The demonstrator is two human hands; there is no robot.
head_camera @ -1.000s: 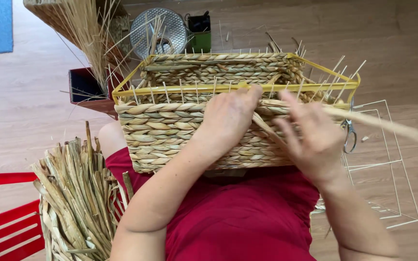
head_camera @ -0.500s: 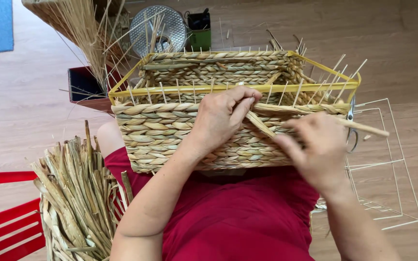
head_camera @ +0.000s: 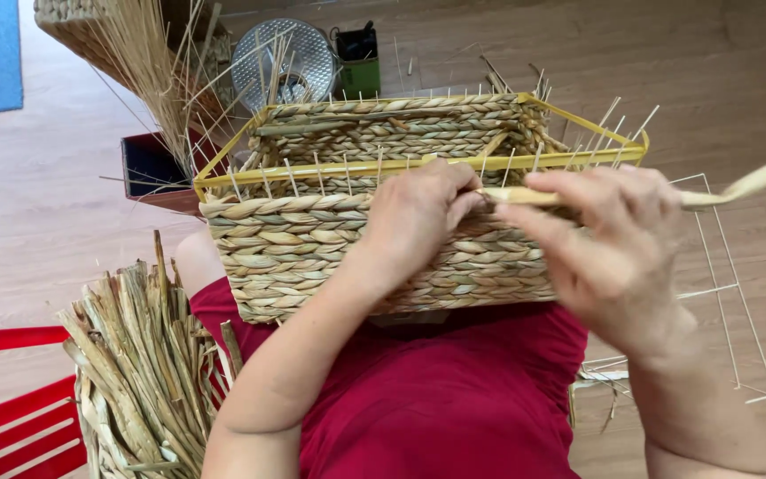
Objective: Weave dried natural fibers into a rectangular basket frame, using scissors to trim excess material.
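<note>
A rectangular woven straw basket [head_camera: 312, 244] with a yellow wire rim [head_camera: 312, 170] and thin upright spokes rests on my lap. My left hand [head_camera: 418, 213] presses on the front wall just under the rim, fingers pinching the weave. My right hand [head_camera: 609, 235] grips a long flat pale straw strand [head_camera: 746, 186], which runs from the basket's front wall out to the right.
A bundle of dried straw [head_camera: 139, 364] stands at my left by a red chair [head_camera: 11, 417]. Behind the basket are loose reeds [head_camera: 157, 80], a dark red box [head_camera: 152, 168], a round metal fan guard [head_camera: 281, 58] and a green container [head_camera: 361, 71]. A white wire frame [head_camera: 729, 284] lies on the floor at right.
My right hand has pulled the strand up and to the right, so it now runs level along the rim. My left hand has stayed on the front wall.
</note>
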